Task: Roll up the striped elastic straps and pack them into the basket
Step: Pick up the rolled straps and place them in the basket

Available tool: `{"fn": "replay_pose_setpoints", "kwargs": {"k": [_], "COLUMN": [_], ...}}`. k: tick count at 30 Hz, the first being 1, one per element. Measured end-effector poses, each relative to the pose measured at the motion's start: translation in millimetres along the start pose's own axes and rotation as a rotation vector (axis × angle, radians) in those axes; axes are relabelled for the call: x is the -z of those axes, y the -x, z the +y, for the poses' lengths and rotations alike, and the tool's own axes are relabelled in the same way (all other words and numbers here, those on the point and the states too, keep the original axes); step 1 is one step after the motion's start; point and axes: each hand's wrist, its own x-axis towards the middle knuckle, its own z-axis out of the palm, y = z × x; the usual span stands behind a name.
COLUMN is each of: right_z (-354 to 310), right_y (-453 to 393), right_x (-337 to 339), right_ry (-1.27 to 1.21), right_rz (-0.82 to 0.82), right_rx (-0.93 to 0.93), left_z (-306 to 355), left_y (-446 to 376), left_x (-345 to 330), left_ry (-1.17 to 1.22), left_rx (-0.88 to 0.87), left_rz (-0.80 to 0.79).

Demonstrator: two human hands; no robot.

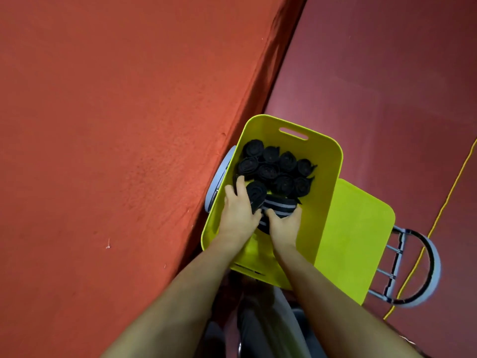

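Left hand (238, 210) and right hand (285, 223) each grip a rolled strap (280, 204) at the basket's (327, 177) near edge, beside packed rolls (278, 166).

Left: orange-red cloth-covered surface (116, 125) (a few white specks)
Floor: dark maroon (387, 73)
Cord: yellow (438, 215), crossing floor at right

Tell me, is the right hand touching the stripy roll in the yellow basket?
Touching. The head view shows the right hand with fingers curled against the stripy roll inside the basket.
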Motion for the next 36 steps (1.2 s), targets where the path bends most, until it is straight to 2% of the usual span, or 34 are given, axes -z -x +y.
{"fn": "replay_pose_setpoints", "kwargs": {"k": [5,8,15,17,20,24,27,33,36], "right_z": [-26.9,-25.4,-19.3,-20.0,-25.9,-32.8,-31.4,-27.1,-26.3], "right_y": [10.5,-2.0,-3.5,-7.8,-15.4,-17.8,-18.1,-4.1,-7.2], "right_x": [3.4,-1.4,-9.4,-7.3,-1.8,0.8,1.5,-2.9,-14.6], "right_ry": [-0.005,0.02,0.14,0.193,0.319,0.412,0.348,0.214,0.116], "right_rz": [0.01,0.014,0.031,0.013,-0.015,-0.062,-0.082,0.065,0.035], "right_rx": [-0.127,-0.129,-0.142,-0.166,-0.135,-0.107,-0.062,0.031,0.014], "left_z": [-24.2,-31.3,-38.8,-40.5,-36.9,-30.8,-34.1,-31.6,-31.0], "left_y": [-12.2,-20.5,-33.5,-32.6,-30.3,-26.4,-22.0,-28.2,-32.2], "left_x": [-28.9,-41.7,-62.2,-62.8,-58.4,-49.6,-47.0,-42.4,-42.5], "left_ry": [-0.057,-0.069,-0.424,-0.404,-0.351,-0.256,-0.249,-0.206,-0.176], "left_rx": [0.103,0.149,0.076,0.082,0.163,0.223,0.233,0.177,0.153], "left_rz": [-0.031,-0.006,0.104,0.09,-0.036,-0.073,-0.113,-0.085,-0.083]}}
